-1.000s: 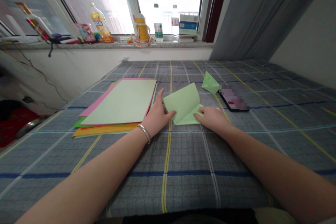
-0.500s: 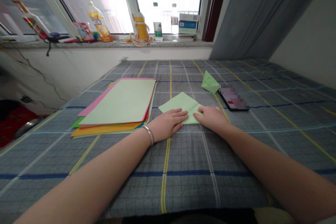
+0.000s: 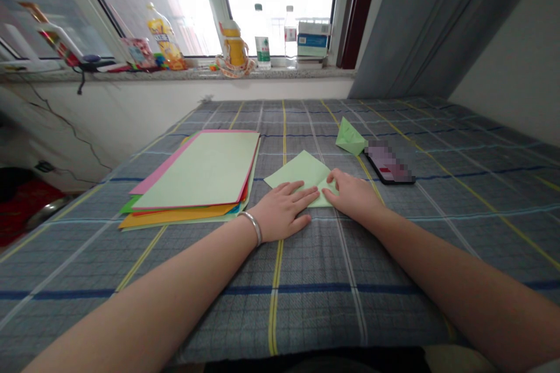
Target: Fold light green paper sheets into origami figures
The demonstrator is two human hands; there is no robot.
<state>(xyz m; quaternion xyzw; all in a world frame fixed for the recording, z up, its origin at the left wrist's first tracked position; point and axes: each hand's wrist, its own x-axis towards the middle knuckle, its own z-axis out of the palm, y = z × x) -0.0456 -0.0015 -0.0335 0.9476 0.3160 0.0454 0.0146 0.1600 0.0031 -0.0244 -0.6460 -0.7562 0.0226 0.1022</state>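
A light green sheet of folding paper lies flat on the cloth with its far corner pointing away from me. A crease and a folded flap show on its right part. My left hand rests palm down over its near left part, fingers stretched out and thumb on the cloth. At the right corner my right hand has its fingers bent, with thumb and forefinger gripping the folded edge. A folded green paper piece stands beyond my right hand, beside a phone.
On the left lies a stack of coloured paper, light green on top. A grey plaid cloth covers the surface. Bottles, a yellow cup and a box stand on the windowsill at the back.
My left hand has slid slightly right and toward me, its thumb now spread onto the cloth. My right forefinger has lifted and moved a little away along the paper's right edge.
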